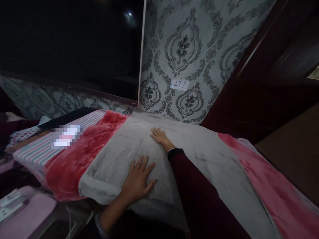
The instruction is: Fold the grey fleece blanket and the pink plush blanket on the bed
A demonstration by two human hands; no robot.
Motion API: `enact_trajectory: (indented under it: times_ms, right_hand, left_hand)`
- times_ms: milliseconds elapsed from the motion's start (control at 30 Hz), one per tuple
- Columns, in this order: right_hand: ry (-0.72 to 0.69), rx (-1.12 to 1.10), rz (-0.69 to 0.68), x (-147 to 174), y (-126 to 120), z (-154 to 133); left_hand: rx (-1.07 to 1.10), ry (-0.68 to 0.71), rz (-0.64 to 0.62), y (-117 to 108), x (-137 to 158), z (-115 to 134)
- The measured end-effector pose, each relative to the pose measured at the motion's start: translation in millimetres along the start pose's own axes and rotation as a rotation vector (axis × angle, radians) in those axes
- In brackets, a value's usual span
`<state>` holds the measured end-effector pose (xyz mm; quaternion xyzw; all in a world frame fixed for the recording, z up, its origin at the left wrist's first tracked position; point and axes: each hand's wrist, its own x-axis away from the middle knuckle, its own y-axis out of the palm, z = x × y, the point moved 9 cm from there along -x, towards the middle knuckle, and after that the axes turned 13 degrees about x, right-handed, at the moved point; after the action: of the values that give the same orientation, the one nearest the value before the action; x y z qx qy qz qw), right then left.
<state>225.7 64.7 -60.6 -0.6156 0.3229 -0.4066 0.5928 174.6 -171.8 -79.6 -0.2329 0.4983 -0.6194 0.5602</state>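
Observation:
A grey, plush-looking cloth (112, 149) lies spread over a red blanket (74, 166). My left hand (138, 181) rests flat on the cloth near its front edge, fingers spread. Farther back, my right hand (159, 135) also lies palm down on the cloth with its fingers apart. Neither hand holds anything. Faint creases run across the grey cloth, and its far edge reaches the wall. At the right, a pinkish-red blanket part (269, 186) shows from under it.
Striped cloth (37, 154) lies under the red blanket at the left, with a blurred-out bright object (66, 136) on it. A dark screen (69, 43) hangs behind. Number paper (179, 84) is on the wall. A pink stool (37, 209) stands front left; dark red furniture (244, 89) is at right.

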Motion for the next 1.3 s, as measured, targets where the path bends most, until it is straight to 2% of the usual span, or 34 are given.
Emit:
enact_trajectory:
  times_ms: [100,200,267,400,467,533,600,700,767,833,900,1133,1233,1300]
  right_hand:
    - [0.036,-0.005,0.038,26,-1,8]
    - [0.069,0.011,0.088,69,12,34]
    - [0.132,0.035,0.098,99,25,65]
    - [0.380,0.039,0.045,146,40,142]
    - [0.451,0.012,0.000,160,39,161]
    - [0.490,-0.013,-0.017,172,36,161]
    - [0.499,-0.028,0.019,187,31,144]
    - [0.384,-0.020,0.118,217,32,90]
    - [0.268,0.005,0.134,238,42,52]
    - [0.209,0.041,0.135,259,53,31]
    - [0.239,0.066,0.133,277,63,32]
    - [0.456,0.078,0.163,320,84,93]
    - [0.524,0.071,0.222,332,86,101]
    - [0.526,0.048,0.296,333,81,97]
  left_hand:
    - [-0.005,0.017,0.026,-1,-1,-1]
    - [-0.012,0.042,0.058,0,-3,-2]
    - [-0.020,0.046,0.056,1,-5,-3]
    - [-0.049,0.014,0.002,1,-8,-2]
    - [-0.062,-0.007,-0.032,0,-9,1]
    - [-0.075,-0.023,-0.062,-2,-9,3]
    - [-0.083,-0.035,-0.088,-2,-10,5]
    - [-0.084,-0.042,-0.106,-2,-11,6]
    - [-0.090,-0.045,-0.114,-1,-12,7]
    - [-0.101,-0.053,-0.129,0,-12,8]
    - [-0.110,-0.060,-0.158,2,-12,9]
    - [-0.087,-0.057,-0.218,-1,-10,0]
    - [-0.079,-0.100,-0.220,-8,-7,-10]
    - [-0.088,-0.130,-0.186,-14,-7,-8]
